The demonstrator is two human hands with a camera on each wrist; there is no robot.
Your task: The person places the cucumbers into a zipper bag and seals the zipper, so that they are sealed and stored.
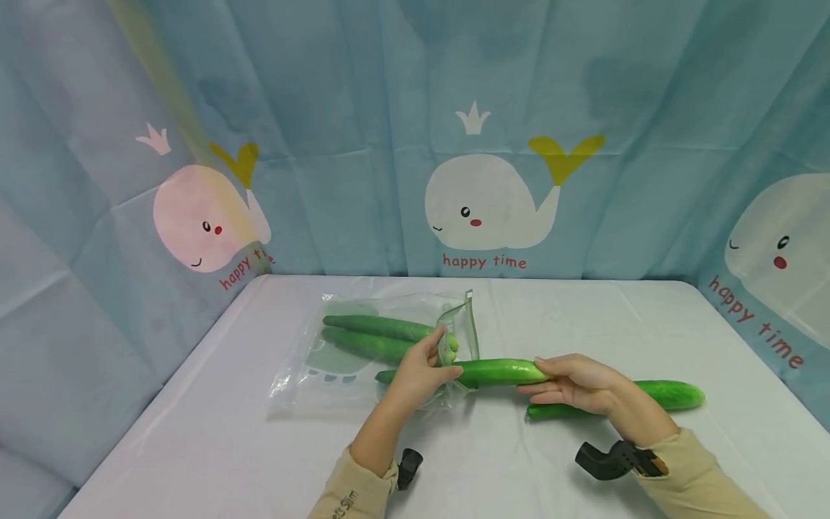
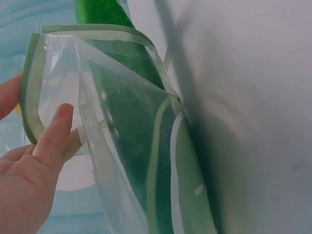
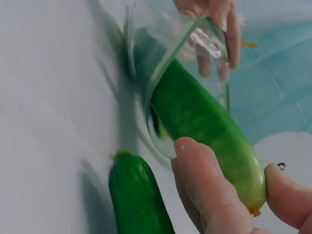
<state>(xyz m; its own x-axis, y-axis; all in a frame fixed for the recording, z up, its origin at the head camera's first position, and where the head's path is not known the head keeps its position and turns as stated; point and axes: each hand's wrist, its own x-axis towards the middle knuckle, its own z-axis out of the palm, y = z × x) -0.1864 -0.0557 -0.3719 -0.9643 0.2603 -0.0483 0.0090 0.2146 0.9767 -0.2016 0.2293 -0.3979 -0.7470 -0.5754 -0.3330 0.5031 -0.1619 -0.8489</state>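
A clear zip bag (image 1: pixel 295 382) with green edging lies on the table, its mouth facing right. Two cucumbers (image 1: pixel 369 346) rest inside it. My left hand (image 1: pixel 418 367) pinches the bag's rim and keeps the mouth spread; in the left wrist view the fingers (image 2: pixel 56 131) are at the green edge. A third cucumber (image 1: pixel 502 373) passes through the mouth, its far part within the bag. By its pale end my right hand (image 1: pixel 577 382) grips it between thumb and fingers (image 3: pixel 197 165). Behind the right wrist another cucumber (image 1: pixel 671 394) lies on the table, partly hidden.
The white tablecloth (image 1: pixel 214 432) covers the table. A blue curtain (image 1: pixel 363 209) printed with whales hangs behind and along the sides. Black camera mounts (image 1: pixel 609 460) sit at both wrists.
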